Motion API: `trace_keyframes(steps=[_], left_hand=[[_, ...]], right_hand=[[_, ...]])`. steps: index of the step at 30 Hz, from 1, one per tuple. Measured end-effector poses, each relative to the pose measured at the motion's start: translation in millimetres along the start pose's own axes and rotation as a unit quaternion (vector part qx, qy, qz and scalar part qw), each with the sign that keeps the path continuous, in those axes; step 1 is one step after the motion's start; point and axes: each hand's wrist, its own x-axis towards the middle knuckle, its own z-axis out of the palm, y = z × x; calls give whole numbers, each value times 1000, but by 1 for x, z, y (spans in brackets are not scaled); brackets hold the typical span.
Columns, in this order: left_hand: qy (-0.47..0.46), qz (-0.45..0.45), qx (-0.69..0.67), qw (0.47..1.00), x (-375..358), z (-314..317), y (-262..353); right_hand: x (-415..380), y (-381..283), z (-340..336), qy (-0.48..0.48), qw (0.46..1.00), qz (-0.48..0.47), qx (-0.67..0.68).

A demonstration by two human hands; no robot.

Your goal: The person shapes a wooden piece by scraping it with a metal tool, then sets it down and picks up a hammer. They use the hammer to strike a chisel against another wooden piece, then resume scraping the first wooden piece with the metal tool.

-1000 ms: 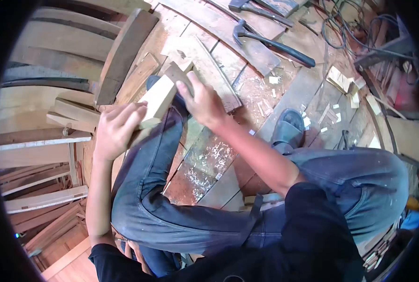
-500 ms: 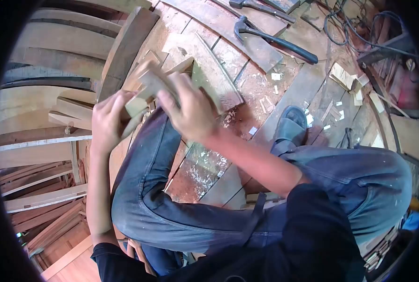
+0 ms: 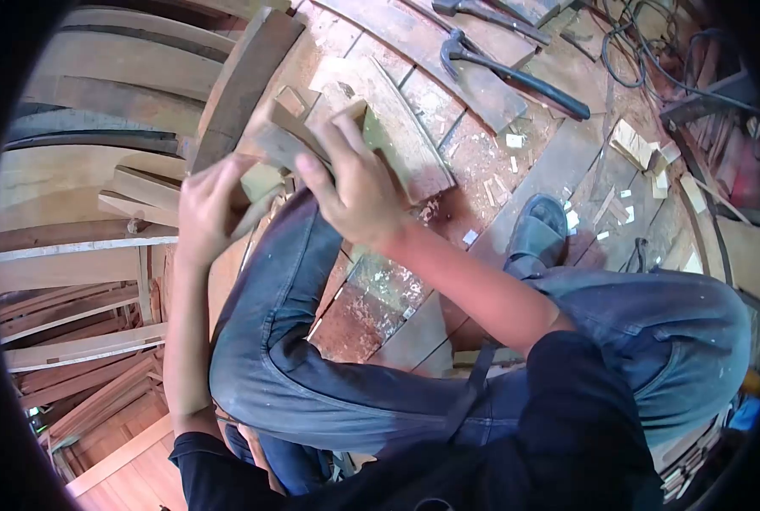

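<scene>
My left hand [image 3: 210,209] is closed around a pale piece of wood [image 3: 261,181] beside my bent knee. Against that piece, a wooden block [image 3: 283,146] slants up, blurred by motion. My right hand [image 3: 354,183] grips the block from the right, thumb below and fingers over its top side. Just beyond both hands, a wide pale board [image 3: 405,145] lies on the floor, with a small wood offcut [image 3: 291,100] near its left end.
A claw hammer [image 3: 516,78] lies on floor planks ahead, with a second hammer [image 3: 491,19] behind it. Curved boards [image 3: 124,68] are stacked at left. Wood scraps [image 3: 631,145] and a cable [image 3: 631,51] are at right. My sandalled foot [image 3: 538,230] rests on the planks.
The view has shifted slightly, so the floor items appear further right. Both hands stay at the wood pieces, with the right hand's thumb and fingers showing a little more apart.
</scene>
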Motion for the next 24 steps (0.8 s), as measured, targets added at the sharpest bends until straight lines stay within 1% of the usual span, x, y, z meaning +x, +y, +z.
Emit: trace_keyframes(steps=[1,2,3,4,5,6,8,9,10,12,13,14,15,16,17,18,19,20,22,24], left_hand=[[-6,36,18,999,1,-1,0],[10,52,10,999,0,5,0],[-4,61,17,998,3,4,4],[-24,70,18,997,4,5,9],[-29,88,27,995,6,8,10],[-15,69,11,997,8,9,9],[11,20,-14,1000,8,5,6],[13,-18,-20,1000,5,0,2],[40,5,28,999,1,-2,0],[20,-44,-12,999,-6,1,-5],[-14,-15,0,1000,-1,-4,0],[14,11,-21,1000,-1,1,0],[9,26,-18,999,-1,3,-2],[-3,42,-22,999,-3,5,-2],[-4,43,-20,999,-4,6,-2],[-2,42,-17,999,-3,6,-2],[-5,-11,-15,1000,-4,4,-2],[13,0,-15,1000,-2,3,-2],[39,7,39,998,-6,-1,-2],[0,-11,0,1000,-5,-3,-3]], right_hand=[[-1,15,0,-9,999,47,-22],[-4,37,0,-17,994,95,-45],[-7,65,1,-48,979,191,-58],[-20,99,8,20,981,130,-140],[-21,94,3,8,980,148,-133],[-16,81,-4,-8,979,163,-125],[-7,19,-4,0,991,134,8],[-3,1,3,36,999,20,28],[0,-22,1,15,998,19,56],[-1,-8,6,31,998,-19,60],[-2,6,6,19,999,43,26],[-8,26,5,9,994,107,-9],[-12,56,6,-28,976,207,-55],[-12,66,4,-1,975,180,-129],[-22,73,4,-13,971,210,-112],[-15,58,-3,-27,966,237,-96],[-14,35,1,9,981,183,-64],[-11,9,-1,-12,994,108,-9],[-4,-23,2,4,999,41,30],[-2,0,3,12,1000,-13,13]])
